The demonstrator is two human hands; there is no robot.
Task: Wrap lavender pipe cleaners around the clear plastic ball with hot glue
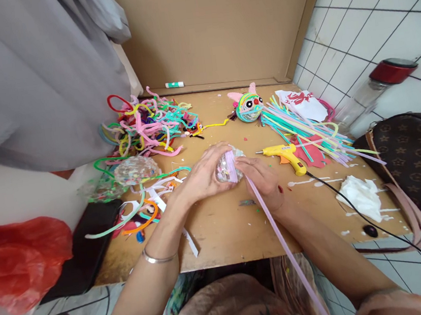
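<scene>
My left hand [206,170] is wrapped round the far and left sides of a clear round plastic ball [222,170] with coloured bits showing in it. Lilac bands lie side by side across the ball's front. At its right side my right hand [261,177] pinches a lilac pipe cleaner [273,216], its fingertips against the ball. The long free end trails down past the table's front edge. To the right of my hands lies a yellow hot glue gun [285,154], its nozzle pointing left.
A tangle of coloured pipe cleaners [148,124] fills the back left. Straight pipe cleaners [306,125] lie at right, near a decorated ball with pink ears [248,108]. A crumpled tissue [360,198], a brown handbag [411,163] and the glue gun's black cord [349,204] are at right.
</scene>
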